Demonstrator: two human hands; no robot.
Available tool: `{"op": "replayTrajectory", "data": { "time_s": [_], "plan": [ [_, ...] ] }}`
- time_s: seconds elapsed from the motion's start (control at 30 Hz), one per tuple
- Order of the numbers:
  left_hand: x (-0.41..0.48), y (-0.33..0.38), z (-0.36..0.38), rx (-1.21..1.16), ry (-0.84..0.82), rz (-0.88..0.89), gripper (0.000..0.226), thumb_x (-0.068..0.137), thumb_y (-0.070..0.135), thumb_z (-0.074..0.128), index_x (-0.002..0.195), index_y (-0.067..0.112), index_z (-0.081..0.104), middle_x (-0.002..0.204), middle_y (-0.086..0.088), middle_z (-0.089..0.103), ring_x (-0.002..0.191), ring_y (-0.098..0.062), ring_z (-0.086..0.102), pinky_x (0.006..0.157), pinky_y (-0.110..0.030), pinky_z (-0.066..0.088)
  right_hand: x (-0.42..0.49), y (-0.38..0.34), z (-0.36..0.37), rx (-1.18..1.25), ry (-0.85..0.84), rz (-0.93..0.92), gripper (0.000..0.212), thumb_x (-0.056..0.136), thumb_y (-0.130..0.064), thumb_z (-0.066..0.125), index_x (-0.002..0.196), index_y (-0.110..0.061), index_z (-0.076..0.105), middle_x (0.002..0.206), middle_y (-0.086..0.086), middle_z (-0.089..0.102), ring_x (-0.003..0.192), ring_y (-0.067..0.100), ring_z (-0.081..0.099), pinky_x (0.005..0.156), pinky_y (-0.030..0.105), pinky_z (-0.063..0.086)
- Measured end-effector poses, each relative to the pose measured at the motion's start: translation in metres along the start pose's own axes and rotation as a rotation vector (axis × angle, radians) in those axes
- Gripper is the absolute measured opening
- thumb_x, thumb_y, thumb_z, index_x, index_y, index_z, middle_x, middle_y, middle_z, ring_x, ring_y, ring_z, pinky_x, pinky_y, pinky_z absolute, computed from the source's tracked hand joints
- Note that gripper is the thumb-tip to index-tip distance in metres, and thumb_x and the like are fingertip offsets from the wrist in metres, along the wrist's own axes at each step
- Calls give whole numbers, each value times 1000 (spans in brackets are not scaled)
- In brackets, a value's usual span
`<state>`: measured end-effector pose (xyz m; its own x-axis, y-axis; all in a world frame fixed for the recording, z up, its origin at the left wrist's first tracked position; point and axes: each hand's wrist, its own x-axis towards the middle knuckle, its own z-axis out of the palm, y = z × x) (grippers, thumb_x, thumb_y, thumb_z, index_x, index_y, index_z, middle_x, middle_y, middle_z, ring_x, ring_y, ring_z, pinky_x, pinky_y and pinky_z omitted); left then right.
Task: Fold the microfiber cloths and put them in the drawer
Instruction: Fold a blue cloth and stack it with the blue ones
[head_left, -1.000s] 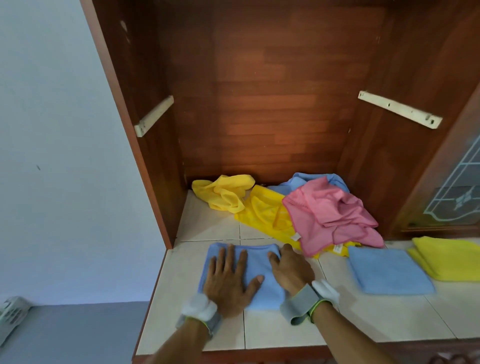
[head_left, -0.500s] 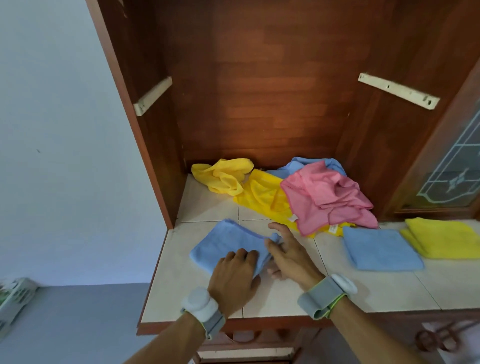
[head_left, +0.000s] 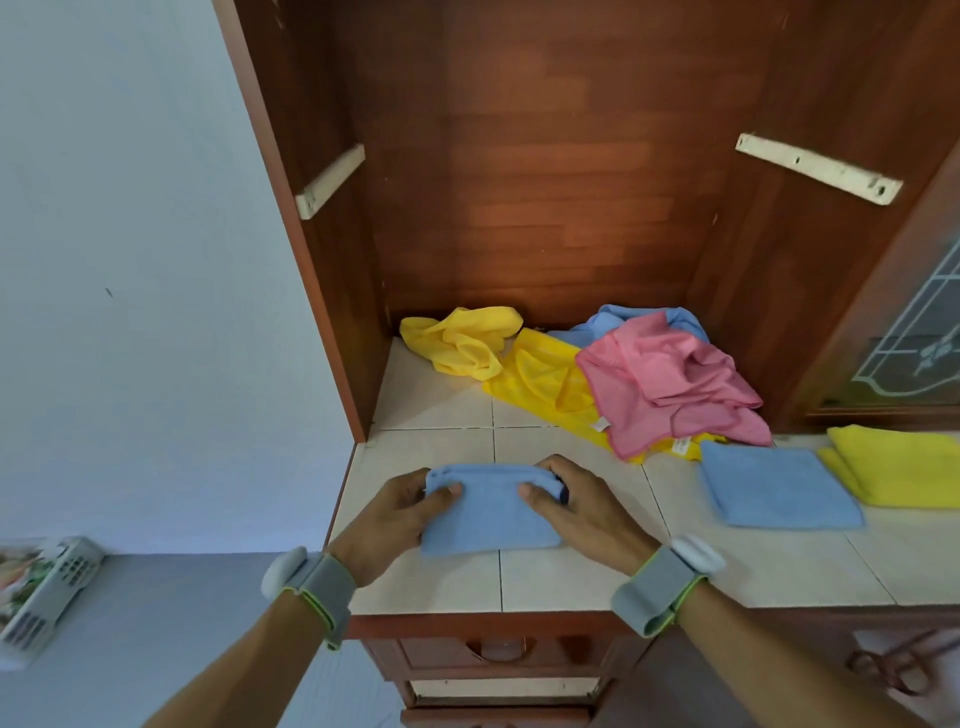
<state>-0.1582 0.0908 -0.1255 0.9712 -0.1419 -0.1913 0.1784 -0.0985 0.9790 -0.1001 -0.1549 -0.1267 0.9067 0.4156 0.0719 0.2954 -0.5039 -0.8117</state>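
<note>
A second ago my palms lay flat on the blue cloth (head_left: 488, 519), smoothing it. Half a second ago it sat skewed on the tabletop (head_left: 571, 577) with one corner being turned. Now it is a smaller, thicker packet, squared up to the front edge in the lower centre of the frame.

My left hand (head_left: 395, 512) pinches its left end and my right hand (head_left: 582, 506) pinches its right end. Each thumb lies on top and the fingers curl round the far edge. The cloth rests on the tiles; I cannot tell whether I have started to lift it.

I take this to mean the last fold on this cloth is made, or nearly, and it is ready to be carried off.

To the right, a folded blue cloth (head_left: 774, 488) and a folded yellow cloth (head_left: 904, 462) lie just beside each other. Neither has been put away.

The drawer (head_left: 498, 649) shows at the bottom centre, under the tabletop's edge, and it looks closed. It would have to be opened before anything goes in.

Most of the work is left, as I judge it. In the cabinet recess at centre right lies an unfolded heap:
- a pink cloth (head_left: 670, 379) on top;
- a blue one (head_left: 623, 317) behind it;
- a yellow one (head_left: 545, 384) spread under it;
- a crumpled yellow cloth (head_left: 462, 340) just to the left.
</note>
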Motion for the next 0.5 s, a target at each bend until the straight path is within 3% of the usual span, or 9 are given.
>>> {"op": "replayTrajectory", "data": {
  "time_s": [0.1,0.23,0.33,0.5],
  "plan": [
    [10,-9,15,221,290,40,34,97,49,49,109,22,65,101,1,72,98,-25,67,88,-42,56,14,-2,18,-107,128,105,27,93,-51,50,98,-24,52,70,-5,55,68,19,56,60,30,40],
    [28,-15,30,672,632,26,40,96,59,35,92,21,47,82,-5,65,78,-30,64,73,-43,55,29,-5,33,-284,185,186,35,97,-54,38,101,-20,46,84,3,62,87,33,61,66,34,41],
    [35,-16,34,916,686,-43,42,97,60,28,93,21,42,82,-7,66,77,-32,64,70,-39,53,36,-3,38,-427,190,234,40,98,-53,33,109,-16,45,101,12,66,97,36,61,69,35,39],
    [42,-22,40,1053,734,-148,40,99,51,33,107,15,47,99,-7,64,85,-33,66,64,-33,42,39,-5,47,-596,179,251,43,97,-52,40,112,-12,46,108,14,65,102,36,62,75,37,45]
  ]
}}
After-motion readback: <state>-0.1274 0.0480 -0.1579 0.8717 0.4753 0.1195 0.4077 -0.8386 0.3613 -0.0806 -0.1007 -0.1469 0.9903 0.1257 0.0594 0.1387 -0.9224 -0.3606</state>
